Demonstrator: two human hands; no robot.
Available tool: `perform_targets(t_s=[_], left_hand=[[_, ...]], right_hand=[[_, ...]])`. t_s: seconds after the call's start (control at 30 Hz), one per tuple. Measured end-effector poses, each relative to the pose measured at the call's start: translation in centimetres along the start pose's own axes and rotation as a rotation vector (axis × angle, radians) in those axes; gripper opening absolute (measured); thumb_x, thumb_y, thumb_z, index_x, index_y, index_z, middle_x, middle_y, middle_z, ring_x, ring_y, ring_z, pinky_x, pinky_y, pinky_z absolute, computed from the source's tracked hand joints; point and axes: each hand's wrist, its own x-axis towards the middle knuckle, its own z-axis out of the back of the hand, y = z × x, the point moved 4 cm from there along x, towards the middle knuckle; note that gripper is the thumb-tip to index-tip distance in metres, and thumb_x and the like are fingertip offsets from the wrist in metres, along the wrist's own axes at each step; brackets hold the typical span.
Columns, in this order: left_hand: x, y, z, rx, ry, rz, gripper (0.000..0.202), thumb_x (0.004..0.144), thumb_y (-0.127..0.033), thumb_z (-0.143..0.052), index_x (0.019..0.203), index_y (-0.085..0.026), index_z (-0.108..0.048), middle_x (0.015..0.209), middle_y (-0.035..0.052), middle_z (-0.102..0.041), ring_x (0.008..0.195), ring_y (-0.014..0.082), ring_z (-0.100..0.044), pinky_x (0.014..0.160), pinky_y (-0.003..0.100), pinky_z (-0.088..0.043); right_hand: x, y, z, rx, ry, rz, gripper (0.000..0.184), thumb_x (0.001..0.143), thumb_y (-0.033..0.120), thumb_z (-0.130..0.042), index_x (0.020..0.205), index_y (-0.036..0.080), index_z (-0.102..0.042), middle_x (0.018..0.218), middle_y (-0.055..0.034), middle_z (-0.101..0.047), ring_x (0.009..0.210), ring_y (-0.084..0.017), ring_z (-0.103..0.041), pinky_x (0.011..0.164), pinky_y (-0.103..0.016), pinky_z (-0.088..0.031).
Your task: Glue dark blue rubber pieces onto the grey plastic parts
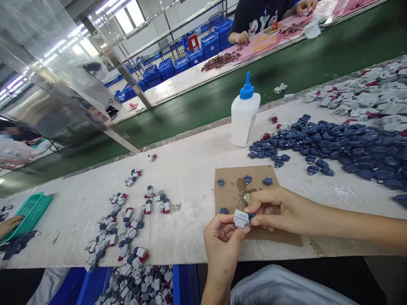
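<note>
Between thumb and fingers, my left hand [223,238] pinches a light grey plastic part [241,218]. My right hand [276,208] grips a small dark blue part [251,215] against the grey part's right side. Both hands are over the front of a brown cardboard sheet [227,195]. Several dark blue pieces lie on the sheet, one of them [267,181] near its right corner. A wet smear with a greenish blob [246,197] sits at the sheet's middle, just behind my right fingers.
Behind the cardboard stands a white bottle [244,120] with a blue nozzle. Dark blue pieces [337,144] and grey parts [381,91] are heaped to the right. Joined pieces [127,222] lie left, above a filled blue bin [185,284]. A green belt [190,108] runs behind; co-workers' hands [241,38] are beyond.
</note>
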Motion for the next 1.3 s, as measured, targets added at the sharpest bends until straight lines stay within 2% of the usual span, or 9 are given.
perform_targets(t_s=[0.13,0.3,0.43,0.53,0.63,0.7,0.87,1.07,1.3], left_hand=[[1.3,-1.8,3.1,0.397,-0.074,-0.152,0.018,0.061,-0.028,-0.076,0.074,-0.018,-0.068,0.066,0.0023,-0.068,0.052,0.0122,-0.057,0.048,0.021,-0.042],[3.6,-6.8,11.0,1.263,-0.459,-0.370,0.032,0.068,-0.041,-0.064,0.089,-0.017,-0.066,0.090,0.0120,-0.065,0.087,0.0302,-0.061,0.077,0.040,-0.048],[5.2,-10.8,12.2,1.708,-0.597,-0.397,0.055,0.075,-0.054,-0.054,0.112,-0.015,-0.062,0.106,0.0196,-0.060,0.101,0.0383,-0.058,0.080,0.047,-0.048],[8.1,-14.5,6.3,1.783,-0.569,-0.667,0.050,0.080,-0.052,-0.050,0.115,-0.017,-0.059,0.100,0.0155,-0.063,0.097,0.0358,-0.059,0.077,0.043,-0.047],[14.8,-16.5,-3.9,1.568,-0.197,-0.887,0.040,0.086,-0.041,-0.045,0.117,-0.018,-0.057,0.103,0.0145,-0.065,0.106,0.0343,-0.055,0.085,0.043,-0.043],[20.6,-15.9,-11.3,1.459,0.162,-0.876,0.039,0.086,-0.032,-0.046,0.120,-0.018,-0.057,0.119,0.0162,-0.061,0.119,0.0347,-0.048,0.092,0.045,-0.040],[31.5,-11.5,-24.3,1.362,0.557,-0.855,0.048,0.082,-0.031,-0.060,0.129,-0.023,-0.052,0.140,0.0112,-0.050,0.128,0.0289,-0.044,0.100,0.039,-0.039],[35.5,-7.1,-28.4,1.271,0.742,-0.806,0.036,0.089,-0.032,-0.054,0.123,-0.021,-0.055,0.135,0.0116,-0.052,0.120,0.0247,-0.051,0.099,0.046,-0.042],[36.2,-8.9,-25.3,1.192,0.540,-0.640,0.031,0.089,-0.032,-0.055,0.116,-0.018,-0.057,0.119,0.0094,-0.059,0.100,0.0208,-0.060,0.085,0.043,-0.051]], right_hand=[[-0.4,0.0,1.4,-0.221,-0.076,0.135,0.029,0.081,0.044,-0.061,0.093,0.019,-0.068,0.072,-0.0028,-0.066,0.060,-0.013,-0.059,0.052,-0.023,-0.045],[-4.5,-3.1,10.7,-0.740,-0.698,0.030,0.038,0.088,0.049,-0.047,0.106,0.021,-0.066,0.085,-0.0080,-0.067,0.071,-0.020,-0.061,0.058,-0.029,-0.045],[-5.8,-5.9,14.9,-1.182,-0.776,-0.014,0.037,0.088,0.045,-0.052,0.112,0.019,-0.064,0.098,-0.0111,-0.064,0.091,-0.026,-0.059,0.064,-0.033,-0.044],[-4.5,-6.7,15.3,-1.299,-0.793,0.081,0.037,0.090,0.042,-0.050,0.110,0.014,-0.063,0.094,-0.0121,-0.064,0.088,-0.026,-0.059,0.067,-0.034,-0.044],[-3.3,-6.8,14.6,-1.348,-0.812,0.204,0.028,0.092,0.036,-0.047,0.101,0.015,-0.064,0.084,-0.0083,-0.063,0.078,-0.023,-0.058,0.064,-0.033,-0.042],[-2.9,-6.9,14.2,-1.358,-0.825,0.249,0.021,0.092,0.028,-0.047,0.096,0.017,-0.064,0.079,-0.0058,-0.062,0.073,-0.021,-0.057,0.061,-0.031,-0.039],[-2.7,-7.2,14.3,-1.285,-0.924,0.266,0.013,0.085,0.012,-0.049,0.082,0.020,-0.060,0.074,-0.0035,-0.059,0.068,-0.019,-0.054,0.057,-0.030,-0.033],[-2.5,-6.9,14.9,-1.184,-1.009,0.301,0.019,0.071,0.004,-0.050,0.072,0.023,-0.051,0.068,-0.0002,-0.055,0.061,-0.017,-0.051,0.050,-0.030,-0.026],[-2.5,-6.9,15.0,-1.195,-0.978,0.262,0.020,0.081,0.006,-0.042,0.070,0.020,-0.052,0.064,-0.0014,-0.052,0.060,-0.017,-0.051,0.052,-0.030,-0.031]])
